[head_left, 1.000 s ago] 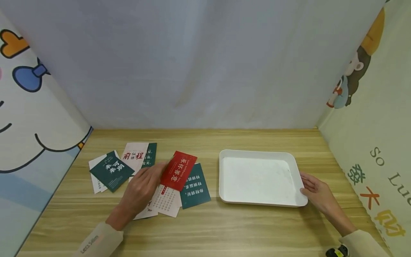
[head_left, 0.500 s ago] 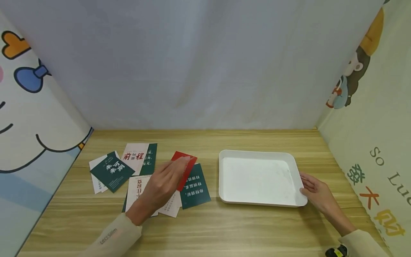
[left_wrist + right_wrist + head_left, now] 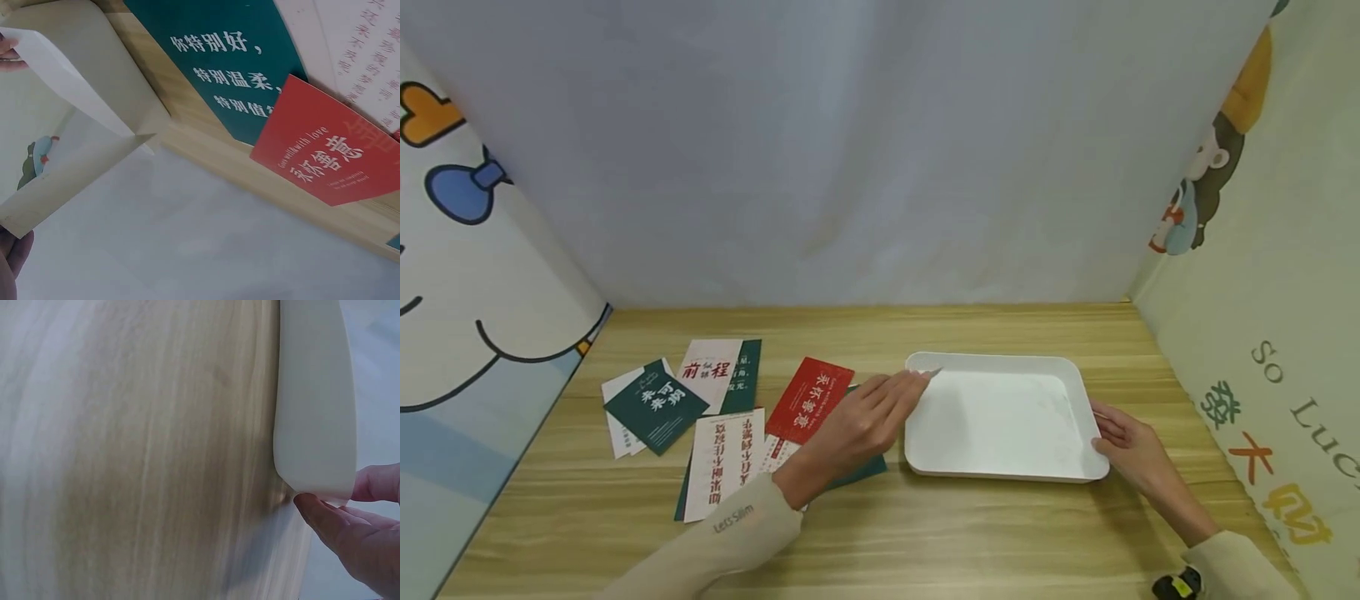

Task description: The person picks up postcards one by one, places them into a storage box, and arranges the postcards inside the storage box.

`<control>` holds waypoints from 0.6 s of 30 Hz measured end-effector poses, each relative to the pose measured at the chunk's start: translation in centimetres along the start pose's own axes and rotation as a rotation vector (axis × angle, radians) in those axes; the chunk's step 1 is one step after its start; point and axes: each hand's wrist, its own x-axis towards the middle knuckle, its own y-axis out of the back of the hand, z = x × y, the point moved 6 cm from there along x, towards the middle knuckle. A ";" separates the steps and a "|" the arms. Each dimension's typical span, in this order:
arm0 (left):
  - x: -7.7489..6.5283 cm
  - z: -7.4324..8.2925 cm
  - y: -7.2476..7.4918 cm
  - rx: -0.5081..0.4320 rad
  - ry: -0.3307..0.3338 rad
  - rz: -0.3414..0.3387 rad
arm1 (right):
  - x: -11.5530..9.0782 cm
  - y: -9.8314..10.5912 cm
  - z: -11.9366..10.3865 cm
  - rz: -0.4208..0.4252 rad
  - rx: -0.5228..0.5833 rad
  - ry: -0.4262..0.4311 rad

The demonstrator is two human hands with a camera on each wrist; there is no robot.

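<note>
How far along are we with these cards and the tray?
Done: the white tray looks set, its right edge in the right hand.
In hand: the left hand pinches what looks like a thin card at the tray's left end.
Left, apparently: the red card, green cards and pale cards on the table; none shows in the tray.

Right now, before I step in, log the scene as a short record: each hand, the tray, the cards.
Left hand: over the tray's left end, holding what looks like a bent pale card
Right hand: gripping the tray's right edge
Tray: white, on the table
Red card: partly over a white card and a green card
Hidden: part of the green card, behind the left arm in the head view
</note>
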 end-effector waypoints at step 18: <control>3.2 3.2 -2.1 0.015 -0.042 -0.092 | -0.2 0.1 -0.2 -0.013 0.024 -0.008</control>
